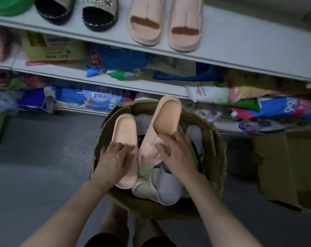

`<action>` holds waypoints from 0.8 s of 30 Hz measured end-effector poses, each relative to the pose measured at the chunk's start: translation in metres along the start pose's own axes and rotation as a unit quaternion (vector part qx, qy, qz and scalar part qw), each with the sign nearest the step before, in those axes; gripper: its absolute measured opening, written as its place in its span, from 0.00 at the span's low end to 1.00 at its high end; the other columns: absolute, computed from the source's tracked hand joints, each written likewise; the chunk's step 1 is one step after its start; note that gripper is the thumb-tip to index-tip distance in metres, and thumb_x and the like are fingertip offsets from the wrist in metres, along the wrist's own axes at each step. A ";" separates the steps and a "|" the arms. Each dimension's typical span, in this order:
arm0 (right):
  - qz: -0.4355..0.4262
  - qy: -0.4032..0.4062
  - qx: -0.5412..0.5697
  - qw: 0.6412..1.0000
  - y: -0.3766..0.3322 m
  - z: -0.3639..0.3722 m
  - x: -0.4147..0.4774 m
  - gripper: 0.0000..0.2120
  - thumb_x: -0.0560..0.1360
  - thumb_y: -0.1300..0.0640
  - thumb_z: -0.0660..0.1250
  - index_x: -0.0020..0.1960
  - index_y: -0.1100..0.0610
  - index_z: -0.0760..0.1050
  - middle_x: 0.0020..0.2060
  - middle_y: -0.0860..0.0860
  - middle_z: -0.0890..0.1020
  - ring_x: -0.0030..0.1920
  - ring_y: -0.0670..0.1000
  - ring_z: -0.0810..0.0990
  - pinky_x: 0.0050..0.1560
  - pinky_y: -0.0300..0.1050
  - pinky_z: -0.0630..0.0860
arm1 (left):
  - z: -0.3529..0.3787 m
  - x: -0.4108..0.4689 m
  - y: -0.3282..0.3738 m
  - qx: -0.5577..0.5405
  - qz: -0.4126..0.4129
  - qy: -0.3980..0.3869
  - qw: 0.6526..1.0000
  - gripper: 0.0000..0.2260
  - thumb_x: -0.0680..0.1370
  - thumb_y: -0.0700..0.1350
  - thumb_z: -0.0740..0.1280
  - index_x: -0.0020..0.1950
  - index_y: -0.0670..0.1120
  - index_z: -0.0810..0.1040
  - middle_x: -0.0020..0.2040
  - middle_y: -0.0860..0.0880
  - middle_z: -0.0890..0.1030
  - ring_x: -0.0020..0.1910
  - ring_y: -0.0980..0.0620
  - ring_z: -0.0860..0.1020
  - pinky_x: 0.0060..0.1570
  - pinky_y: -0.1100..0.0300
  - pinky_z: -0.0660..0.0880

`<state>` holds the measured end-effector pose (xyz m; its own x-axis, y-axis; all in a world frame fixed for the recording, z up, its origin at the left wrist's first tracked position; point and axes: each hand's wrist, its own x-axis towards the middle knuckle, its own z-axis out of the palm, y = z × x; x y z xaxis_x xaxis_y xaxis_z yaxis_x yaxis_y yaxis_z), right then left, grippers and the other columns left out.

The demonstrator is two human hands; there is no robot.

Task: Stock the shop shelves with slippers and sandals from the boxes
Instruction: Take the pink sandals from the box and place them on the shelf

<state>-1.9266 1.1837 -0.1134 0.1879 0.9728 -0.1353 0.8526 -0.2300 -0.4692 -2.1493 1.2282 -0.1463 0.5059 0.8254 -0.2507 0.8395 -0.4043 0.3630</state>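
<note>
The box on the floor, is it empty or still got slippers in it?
Not empty: the box holds grey, cream and green slippers under both hands' pink ones.

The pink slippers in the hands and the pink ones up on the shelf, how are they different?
The slippers in the hands: the left hand holds one, the right hand another, both over the cardboard box. The shelf pair rests untouched on the top shelf. The shelf pair sits neatly side by side; the held ones tilt at different angles, apart. Both pairs are the same ridged peach-pink style.
</note>
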 end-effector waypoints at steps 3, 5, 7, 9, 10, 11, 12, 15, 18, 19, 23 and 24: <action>0.075 -0.020 -0.050 0.996 0.023 -0.032 0.001 0.23 0.75 0.34 0.53 0.64 0.40 0.74 0.52 0.52 0.79 0.53 0.59 0.74 0.55 0.50 0.64 | -0.011 0.032 0.018 -0.040 0.069 -0.016 0.997 0.18 0.77 0.54 0.56 0.57 0.47 0.79 0.43 0.45 0.79 0.43 0.39 0.77 0.42 0.47 0.76; 0.129 -0.063 -0.072 0.987 0.048 -0.036 -0.002 0.25 0.73 0.32 0.50 0.64 0.38 0.71 0.54 0.51 0.80 0.56 0.57 0.75 0.56 0.50 0.63 | -0.008 0.047 0.038 -0.042 0.103 -0.019 0.994 0.17 0.77 0.53 0.56 0.58 0.47 0.78 0.44 0.44 0.79 0.45 0.40 0.77 0.41 0.49 0.76; 0.167 -0.092 -0.082 0.978 0.069 -0.030 -0.011 0.24 0.71 0.30 0.52 0.62 0.38 0.70 0.56 0.49 0.79 0.59 0.56 0.75 0.59 0.52 0.67 | 0.004 0.059 0.056 -0.048 0.116 -0.028 0.992 0.17 0.78 0.53 0.57 0.60 0.48 0.78 0.47 0.43 0.79 0.48 0.40 0.76 0.43 0.49 0.76; 0.185 -0.095 -0.031 0.978 0.082 -0.019 -0.022 0.20 0.72 0.34 0.60 0.62 0.37 0.69 0.60 0.49 0.75 0.61 0.56 0.73 0.61 0.52 0.69 | 0.023 0.069 0.068 -0.046 0.102 -0.072 0.991 0.18 0.79 0.54 0.58 0.64 0.49 0.76 0.51 0.42 0.78 0.52 0.39 0.75 0.48 0.49 0.75; 0.195 -0.087 0.018 0.977 0.085 -0.011 -0.029 0.21 0.74 0.40 0.65 0.65 0.38 0.67 0.62 0.50 0.72 0.63 0.56 0.72 0.63 0.50 0.69 | 0.033 0.074 0.071 -0.051 0.090 -0.083 0.991 0.20 0.78 0.56 0.57 0.64 0.49 0.76 0.54 0.42 0.76 0.53 0.38 0.74 0.50 0.49 0.73; 0.212 -0.076 0.071 0.972 0.088 -0.002 -0.035 0.26 0.74 0.45 0.69 0.69 0.41 0.65 0.65 0.51 0.69 0.65 0.56 0.70 0.63 0.48 0.69 | 0.041 0.077 0.074 -0.066 0.067 -0.083 0.992 0.23 0.76 0.59 0.57 0.65 0.50 0.74 0.57 0.41 0.74 0.55 0.38 0.73 0.53 0.48 0.73; 0.237 -0.060 0.112 0.963 0.089 0.006 -0.040 0.32 0.74 0.47 0.71 0.74 0.45 0.61 0.69 0.53 0.65 0.68 0.56 0.69 0.64 0.49 0.70 | 0.047 0.080 0.075 -0.091 0.032 -0.072 0.993 0.26 0.74 0.61 0.60 0.68 0.50 0.71 0.61 0.41 0.71 0.57 0.38 0.72 0.56 0.47 0.72; 0.335 -0.026 0.211 0.918 0.096 0.030 -0.047 0.46 0.70 0.39 0.72 0.79 0.49 0.51 0.76 0.55 0.58 0.73 0.58 0.65 0.69 0.56 0.69 | 0.057 0.088 0.071 -0.156 -0.084 -0.084 0.981 0.42 0.69 0.63 0.72 0.76 0.48 0.59 0.73 0.43 0.60 0.71 0.41 0.61 0.68 0.48 0.64; 0.379 -0.045 0.284 0.880 0.095 0.040 -0.046 0.43 0.72 0.37 0.69 0.79 0.47 0.53 0.76 0.50 0.63 0.74 0.55 0.65 0.71 0.54 0.67 | 0.058 0.087 0.056 -0.201 -0.121 -0.166 0.958 0.43 0.66 0.68 0.70 0.75 0.49 0.63 0.73 0.48 0.68 0.72 0.45 0.65 0.67 0.50 0.67; 0.379 -0.053 0.299 0.874 0.093 0.041 -0.046 0.39 0.74 0.38 0.69 0.78 0.47 0.55 0.75 0.49 0.66 0.73 0.55 0.66 0.70 0.54 0.68 | 0.057 0.084 0.052 -0.230 -0.136 -0.188 0.945 0.40 0.67 0.67 0.70 0.74 0.52 0.64 0.72 0.50 0.70 0.70 0.46 0.69 0.65 0.51 0.69; 0.382 -0.072 0.341 0.856 0.092 0.037 -0.040 0.35 0.76 0.43 0.69 0.78 0.47 0.57 0.74 0.49 0.66 0.73 0.54 0.66 0.69 0.52 0.68 | 0.055 0.067 0.039 -0.398 -0.206 -0.232 0.864 0.35 0.71 0.56 0.74 0.74 0.59 0.62 0.71 0.52 0.69 0.66 0.46 0.73 0.60 0.47 0.75; 0.394 -0.075 0.359 0.843 0.092 0.034 -0.038 0.36 0.76 0.43 0.69 0.78 0.47 0.57 0.74 0.48 0.66 0.72 0.54 0.67 0.69 0.52 0.68 | 0.054 0.063 0.037 -0.434 -0.215 -0.229 0.845 0.36 0.70 0.54 0.75 0.74 0.61 0.62 0.70 0.53 0.70 0.64 0.46 0.73 0.58 0.46 0.76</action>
<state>-1.8718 1.1241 -0.1811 0.4492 0.5076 -0.7352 -0.0336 -0.8128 -0.5816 -2.0752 1.2442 -0.1970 0.3814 0.5032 -0.7754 0.6048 0.4985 0.6211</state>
